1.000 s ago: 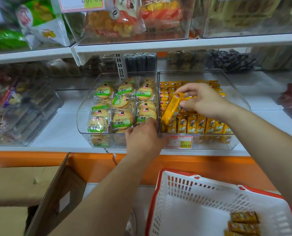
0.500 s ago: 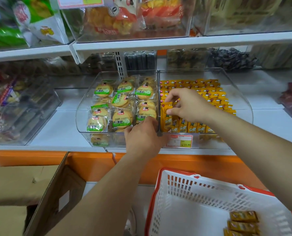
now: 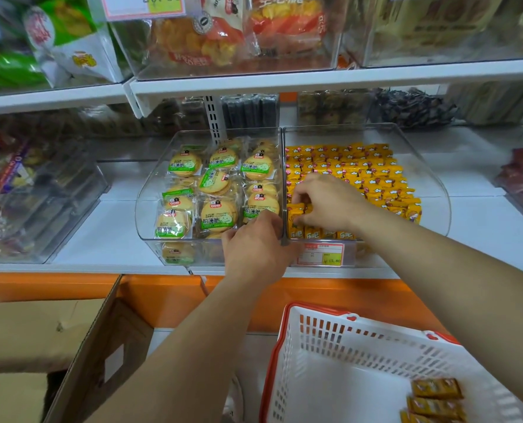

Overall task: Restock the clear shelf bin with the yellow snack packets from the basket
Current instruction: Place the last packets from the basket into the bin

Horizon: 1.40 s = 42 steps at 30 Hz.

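1. Running across the whole view, a white shelf (image 3: 101, 239) carries several see-through bins side by side.
2. At the lower left stands an open cardboard box (image 3: 86, 346), with one flap raised.
3. At the lower right is a white basket (image 3: 330, 340) with a red rim, below the shelf edge. A few loose packets (image 3: 435, 389) lie in its right corner.
4. The clear bin (image 3: 431, 184) sits on the shelf in the middle right. It is filled with yellow packets (image 3: 361, 172): flat rows at the back and a standing row along the front wall.
5. Touching it on the left is the biscuit bin (image 3: 150, 190), which holds round biscuits in green-labelled wrappers.
6. The right hand (image 3: 330, 203) reaches into the front left corner of the clear bin. Its fingers are bent downward and pinch the top of one upright packet (image 3: 295, 209) beside the left wall.
7. The left hand (image 3: 254, 251) is at the front of the bins. Its fingers hook over the front rim of the biscuit bin, just beside the wall where the two bins meet.
8. A small price tag (image 3: 321, 254) is fixed on the front of the clear bin, just beside the left hand.
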{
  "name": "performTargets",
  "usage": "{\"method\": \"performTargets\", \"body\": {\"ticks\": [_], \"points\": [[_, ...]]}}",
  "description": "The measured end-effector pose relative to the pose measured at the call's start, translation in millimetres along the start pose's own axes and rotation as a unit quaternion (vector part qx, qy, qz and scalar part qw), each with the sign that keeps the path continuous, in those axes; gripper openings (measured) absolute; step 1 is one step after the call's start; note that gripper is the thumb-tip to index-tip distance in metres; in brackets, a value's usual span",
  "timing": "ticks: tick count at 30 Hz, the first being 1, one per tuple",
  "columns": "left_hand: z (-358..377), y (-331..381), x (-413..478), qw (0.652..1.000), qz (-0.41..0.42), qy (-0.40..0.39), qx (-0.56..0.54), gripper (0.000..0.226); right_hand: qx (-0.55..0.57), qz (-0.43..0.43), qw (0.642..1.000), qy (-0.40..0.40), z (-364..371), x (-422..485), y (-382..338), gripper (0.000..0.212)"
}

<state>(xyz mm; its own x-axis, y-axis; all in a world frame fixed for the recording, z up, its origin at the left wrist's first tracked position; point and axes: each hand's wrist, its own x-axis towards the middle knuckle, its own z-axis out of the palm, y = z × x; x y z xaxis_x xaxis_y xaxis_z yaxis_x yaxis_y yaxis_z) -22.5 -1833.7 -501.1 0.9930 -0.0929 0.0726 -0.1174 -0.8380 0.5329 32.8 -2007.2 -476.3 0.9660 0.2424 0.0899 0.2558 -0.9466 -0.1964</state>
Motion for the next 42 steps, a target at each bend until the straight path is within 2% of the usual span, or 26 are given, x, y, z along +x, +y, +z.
{"method": "performTargets", "body": {"ticks": [4,8,12,16,21,26,29,34,36,39,42], "points": [[-1,2,0,1.000,-0.004,-0.004,0.003,0.042,0.041,0.015,0.999,0.018,-13,-9,21,0.066],[-2,4,-2,1.000,-0.010,-0.006,0.012,0.044,-0.018,0.009,0.998,-0.054,-11,-12,34,0.109],[-3,5,-2,1.000,-0.012,-0.003,0.017,0.047,-0.074,-0.023,0.995,-0.070,-1,4,37,0.129],[-1,4,-2,1.000,-0.011,0.002,0.020,0.049,-0.109,-0.053,0.990,-0.076,14,13,40,0.129],[1,4,-1,1.000,-0.012,0.009,0.022,0.048,-0.142,-0.061,0.988,-0.019,14,18,38,0.129],[2,4,-3,1.000,-0.007,0.016,0.023,0.049,-0.211,-0.106,0.970,0.051,17,18,35,0.116],[1,5,-3,1.000,-0.007,0.013,0.024,0.048,-0.190,-0.107,0.975,0.039,21,19,36,0.119],[1,6,-3,1.000,-0.014,0.009,0.022,0.048,-0.146,-0.056,0.988,-0.015,20,27,34,0.143],[1,6,-3,1.000,-0.016,0.010,0.022,0.048,-0.173,-0.050,0.984,-0.020,21,29,33,0.143],[2,5,-4,1.000,-0.015,0.014,0.019,0.049,-0.234,-0.064,0.970,0.018,22,30,32,0.133],[1,5,-4,1.000,-0.014,0.014,0.022,0.049,-0.248,-0.075,0.965,0.027,21,26,29,0.129]]}}
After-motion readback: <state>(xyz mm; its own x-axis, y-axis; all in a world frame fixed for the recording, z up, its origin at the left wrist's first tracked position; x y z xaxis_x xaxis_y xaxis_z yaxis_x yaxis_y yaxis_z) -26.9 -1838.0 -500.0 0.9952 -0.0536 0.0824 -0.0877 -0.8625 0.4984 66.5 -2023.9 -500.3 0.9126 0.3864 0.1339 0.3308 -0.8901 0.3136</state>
